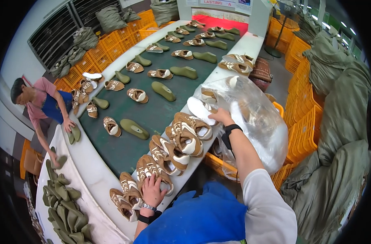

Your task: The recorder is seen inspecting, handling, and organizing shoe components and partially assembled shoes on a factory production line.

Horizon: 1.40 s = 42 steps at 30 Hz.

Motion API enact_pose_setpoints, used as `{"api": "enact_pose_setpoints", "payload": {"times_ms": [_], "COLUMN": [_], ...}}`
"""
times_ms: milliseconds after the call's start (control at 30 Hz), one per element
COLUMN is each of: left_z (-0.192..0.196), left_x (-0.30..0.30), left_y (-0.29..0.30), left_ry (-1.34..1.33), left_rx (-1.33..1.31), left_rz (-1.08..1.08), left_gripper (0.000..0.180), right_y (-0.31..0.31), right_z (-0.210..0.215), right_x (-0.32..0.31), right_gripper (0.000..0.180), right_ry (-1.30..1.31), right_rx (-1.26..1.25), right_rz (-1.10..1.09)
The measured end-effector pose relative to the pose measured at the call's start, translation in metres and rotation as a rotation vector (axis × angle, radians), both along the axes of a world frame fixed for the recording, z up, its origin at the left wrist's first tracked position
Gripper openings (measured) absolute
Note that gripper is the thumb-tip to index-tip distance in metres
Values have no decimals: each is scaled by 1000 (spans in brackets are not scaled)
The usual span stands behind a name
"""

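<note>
along the near edge of the conveyor (pixel 163 116), the left hand (pixel 153 192) rests, fingers spread, on a brown shoe (pixel 146 166) while the right hand (pixel 222 116) is clamped on a white-soled shoe (pixel 199 110) beside a plastic bag (pixel 260 128).

You have shoes (pixel 184 132) on the conveyor ledge (pixel 250 45) at lower centre, a bag (pixel 260 126) to their right, lasts (pixel 65 209) heaped lower left.

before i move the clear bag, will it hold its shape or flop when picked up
The clear bag will likely sag, since its film looks thin and wrinkled. It bulges, so its load may shift when lifted. It might feel slippery, judging by its shiny surface.
</note>
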State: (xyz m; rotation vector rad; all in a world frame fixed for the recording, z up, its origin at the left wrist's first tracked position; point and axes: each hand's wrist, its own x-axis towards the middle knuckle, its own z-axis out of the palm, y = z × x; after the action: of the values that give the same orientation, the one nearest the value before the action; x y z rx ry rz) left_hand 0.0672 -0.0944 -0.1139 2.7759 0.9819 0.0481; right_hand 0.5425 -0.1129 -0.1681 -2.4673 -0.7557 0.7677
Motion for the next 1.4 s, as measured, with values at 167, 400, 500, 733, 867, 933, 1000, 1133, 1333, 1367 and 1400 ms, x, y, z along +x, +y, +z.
{"api": "enact_pose_setpoints", "payload": {"times_ms": [167, 400, 500, 733, 867, 933, 1000, 1133, 1333, 1367, 1400], "left_z": [-4, 17, 29, -1, 5, 6, 15, 30, 57, 62, 71], "left_x": [-8, 0, 13, 1, 1, -5, -2, 11, 18, 22, 29], "left_y": [4, 23, 27, 38, 34, 33, 28, 24, 19, 17, 14], "left_ry": [-41, -454, -693, -302, -399, -404, -413, -471, -527, -526, -575], "left_rx": [-24, -12, 61, -11, -81, -79, -71, -19, 2, 14, 26], "left_rz": [33, 133, 186, 2, 14, 16, 15, -58, -115, -97, -120], "left_gripper": [56, 47, 47, 65, 64, 62, 56, 49, 43, 43, 49], "right_y": [-1, -14, -31, -52, -165, -178, -181, -150, -118, -122, -126], "right_z": [47, 135, 70, 79, -26, -41, -52, -72, 81, 106, 120], "right_x": [-28, -229, -295, -187, -36, -32, -29, -52, -118, -134, -149], "right_gripper": [65, 27, 12, 23, 35, 37, 37, 32, 8, 6, 6], "right_ry": [-32, -723, -751, -327, -622, -375, 76, -81, 605, 631, 600], "right_rx": [376, 807, 689, 372, 307, 61, 109, 465, 920, 943, 910], "right_rz": [-56, 798, 1099, 428, -401, -443, -407, -410, -348, -225, -92]}}
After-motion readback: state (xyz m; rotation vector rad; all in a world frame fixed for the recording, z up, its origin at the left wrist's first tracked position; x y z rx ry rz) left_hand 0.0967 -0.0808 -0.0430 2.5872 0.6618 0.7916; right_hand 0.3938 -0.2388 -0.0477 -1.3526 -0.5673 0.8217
